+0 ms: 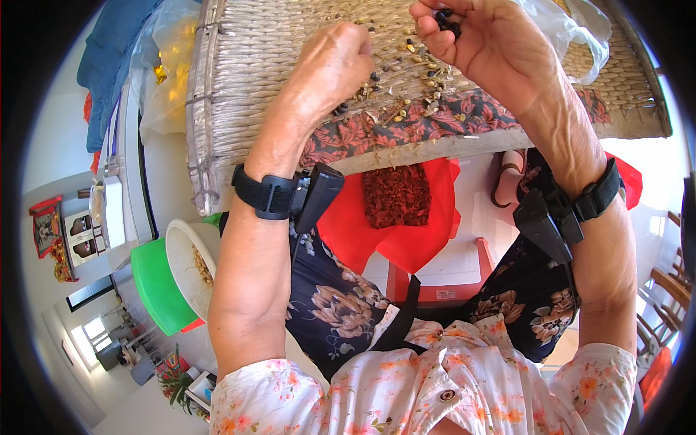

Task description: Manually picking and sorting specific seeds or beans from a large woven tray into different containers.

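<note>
Cupped palm-up over a woven mat [239, 81], my right hand [484, 43] holds several black beans [447, 24] in its curled fingers. My left hand [338, 60] is low over the mat with its back towards me and its fingers bent. Its fingertips are hidden, so whether it pinches anything cannot be told. Between and below the hands lie loose pale and black beans [432, 84] mixed with bits of husk. Some of them rest on a red-and-black patterned cloth strip [402, 125] along the mat's near edge.
A clear plastic bag [584, 38] lies by my right wrist. Below the mat's wooden edge [435, 142] stands a red bag [413, 250] holding dark red flakes [396, 196]. At left, a white bowl [182, 255] contains pale pieces, beside a green container [157, 288].
</note>
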Action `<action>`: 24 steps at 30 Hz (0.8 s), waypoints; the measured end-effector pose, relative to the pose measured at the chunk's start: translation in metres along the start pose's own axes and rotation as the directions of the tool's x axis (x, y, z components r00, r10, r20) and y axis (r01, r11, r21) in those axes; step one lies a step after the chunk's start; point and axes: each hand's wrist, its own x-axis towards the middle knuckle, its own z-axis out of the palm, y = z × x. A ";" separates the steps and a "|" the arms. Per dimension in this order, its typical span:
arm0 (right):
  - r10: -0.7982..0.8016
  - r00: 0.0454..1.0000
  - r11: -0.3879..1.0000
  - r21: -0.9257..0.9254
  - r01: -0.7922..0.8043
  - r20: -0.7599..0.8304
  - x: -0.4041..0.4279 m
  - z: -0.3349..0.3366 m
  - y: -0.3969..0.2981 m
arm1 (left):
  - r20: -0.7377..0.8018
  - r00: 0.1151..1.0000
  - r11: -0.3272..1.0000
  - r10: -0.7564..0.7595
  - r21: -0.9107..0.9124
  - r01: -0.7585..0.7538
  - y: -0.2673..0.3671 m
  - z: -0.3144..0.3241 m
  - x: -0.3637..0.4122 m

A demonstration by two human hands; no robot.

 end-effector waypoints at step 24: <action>0.041 0.999 0.999 -0.014 -0.041 -0.029 0.007 -0.007 0.005 | 0.220 0.975 0.187 -0.017 -0.958 0.219 -0.001 -0.026 -0.016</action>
